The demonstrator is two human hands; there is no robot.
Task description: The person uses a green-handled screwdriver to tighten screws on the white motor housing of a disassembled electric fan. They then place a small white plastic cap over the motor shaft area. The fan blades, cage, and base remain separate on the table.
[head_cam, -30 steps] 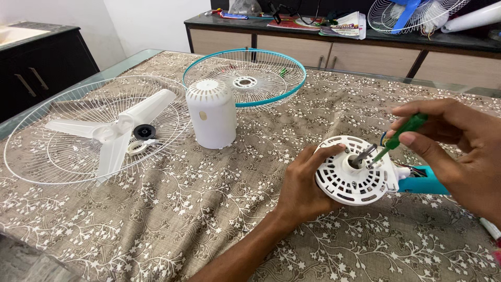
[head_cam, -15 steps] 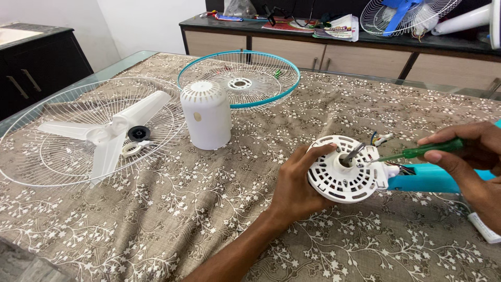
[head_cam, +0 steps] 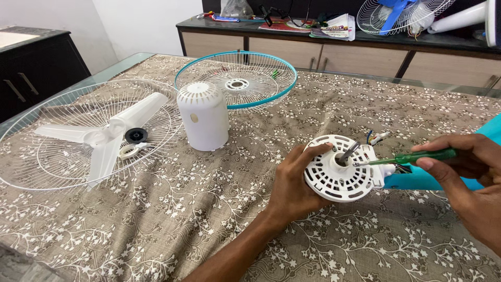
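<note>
My left hand grips the rim of a white round fan motor housing with a metal shaft sticking up from its middle. In my right hand is a green-handled screwdriver, held nearly level with its tip at the housing's right side. Coloured wires poke out behind the housing, which joins a teal fan neck.
A white motor cover stands upright mid-table. A teal-rimmed wire guard lies behind it. At the left a white wire guard holds a white three-blade fan blade. A sideboard with another fan stands at the back.
My right hand has lowered the screwdriver from steep to nearly level, its tip moving from the centre shaft to the housing's right side. My left hand keeps its grip on the housing.
</note>
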